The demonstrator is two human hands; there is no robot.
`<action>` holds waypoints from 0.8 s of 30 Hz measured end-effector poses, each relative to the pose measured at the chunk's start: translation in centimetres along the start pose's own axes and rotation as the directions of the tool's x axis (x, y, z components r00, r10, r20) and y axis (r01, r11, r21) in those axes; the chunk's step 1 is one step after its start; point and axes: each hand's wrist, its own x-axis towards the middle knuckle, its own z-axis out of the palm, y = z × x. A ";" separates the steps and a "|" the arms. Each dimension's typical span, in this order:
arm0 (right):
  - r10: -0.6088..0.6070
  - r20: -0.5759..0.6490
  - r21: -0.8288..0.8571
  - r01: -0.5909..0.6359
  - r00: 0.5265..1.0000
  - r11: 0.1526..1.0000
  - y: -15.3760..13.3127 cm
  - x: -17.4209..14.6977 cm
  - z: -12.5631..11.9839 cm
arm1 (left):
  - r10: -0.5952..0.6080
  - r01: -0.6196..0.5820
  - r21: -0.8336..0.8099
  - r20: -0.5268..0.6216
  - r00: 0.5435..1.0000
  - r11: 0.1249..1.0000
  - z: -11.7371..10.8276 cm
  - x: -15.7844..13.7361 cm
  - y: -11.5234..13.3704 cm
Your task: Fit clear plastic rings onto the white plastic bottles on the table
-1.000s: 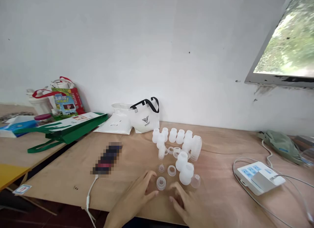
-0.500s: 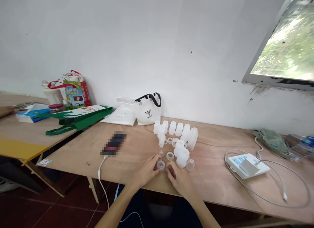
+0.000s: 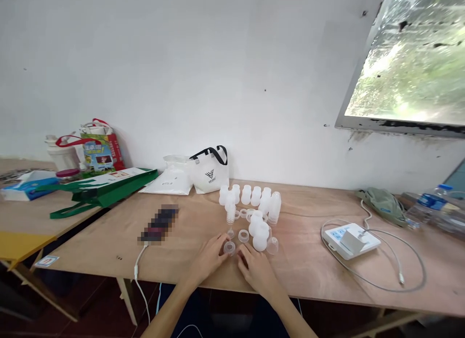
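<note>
A translucent screw ring (image 3: 229, 248) lies on the table between my two hands. At its left edge rests my left hand (image 3: 210, 255), thumb and forefinger apart; I cannot tell whether they touch it. My right hand (image 3: 255, 269) lies just right of the ring, fingers bent and loosely apart, holding nothing visible. Beyond my left fingertips sits a small clear teat-like piece (image 3: 230, 233). Another ring (image 3: 243, 236) lies beyond my right fingers. Close by stand several milky bottles (image 3: 260, 241), and a clear dome cap (image 3: 272, 246) is to their right.
More milky bottles (image 3: 246, 195) line the back, with several rings before them. A pixelated phone-like object (image 3: 159, 225) with a cable lies left. A white bag (image 3: 210, 173) leans on the wall. Rightward are a white box (image 3: 350, 241) with a looped cable and a green cloth item (image 3: 383, 205).
The view has shifted a little to the right and up, so everything sits further left. Both hands keep nearly the same pose around the ring.
</note>
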 end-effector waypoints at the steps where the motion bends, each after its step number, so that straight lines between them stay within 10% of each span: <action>1: 0.009 0.004 0.028 -0.009 1.000 1.000 -0.2 0.0 -0.3 | 0.009 -0.009 -0.005 0.002 1.000 1.000 0.0 0.0 0.0; 5: 0.027 0.048 0.266 -0.038 0.998 0.963 -0.4 0.6 -3.3 | 0.024 -0.024 -0.025 0.004 1.000 0.999 0.0 0.2 -0.2; 11: 0.267 -0.256 0.371 -0.160 0.929 0.915 1.5 1.0 -9.6 | -0.027 0.027 0.012 0.017 0.999 1.000 -0.7 0.1 0.5; 17: 0.261 -0.118 0.140 -0.244 0.958 0.960 2.8 0.1 -12.2 | -0.054 0.049 -0.060 -0.083 0.995 0.997 -2.3 -0.4 0.9; 24: 0.276 -0.172 -0.135 -0.300 0.946 0.944 3.4 0.6 -9.6 | -0.054 -0.016 -0.272 -0.248 0.967 0.962 -3.8 -0.8 1.3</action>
